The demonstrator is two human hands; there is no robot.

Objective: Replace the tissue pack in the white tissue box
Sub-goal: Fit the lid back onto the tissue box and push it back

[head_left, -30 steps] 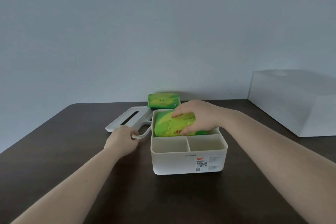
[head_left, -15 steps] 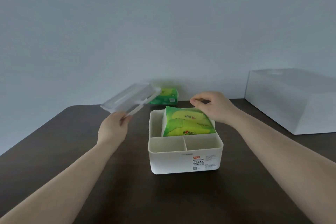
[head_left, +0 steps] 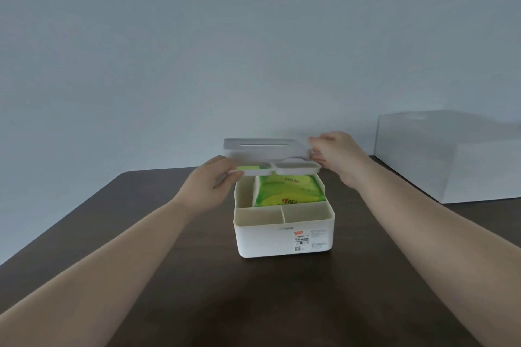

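The white tissue box (head_left: pixel 284 236) stands open on the dark table, with two small compartments along its near side. A green tissue pack (head_left: pixel 287 190) stands tilted in its rear compartment. The white lid (head_left: pixel 267 149), with a long slot, hovers just above the box's back edge, tilted toward me. My left hand (head_left: pixel 210 187) grips the lid's left near corner. My right hand (head_left: pixel 335 153) holds its right end. A second green tissue pack (head_left: pixel 249 168) shows only as a sliver through the lid behind the box.
A large white box (head_left: pixel 451 155) sits at the table's (head_left: pixel 158 234) back right. A plain grey wall rises behind the table's far edge.
My left hand has carried the lid from the left to above the box. My right hand has let go of the tissue pack and taken the lid's right end.
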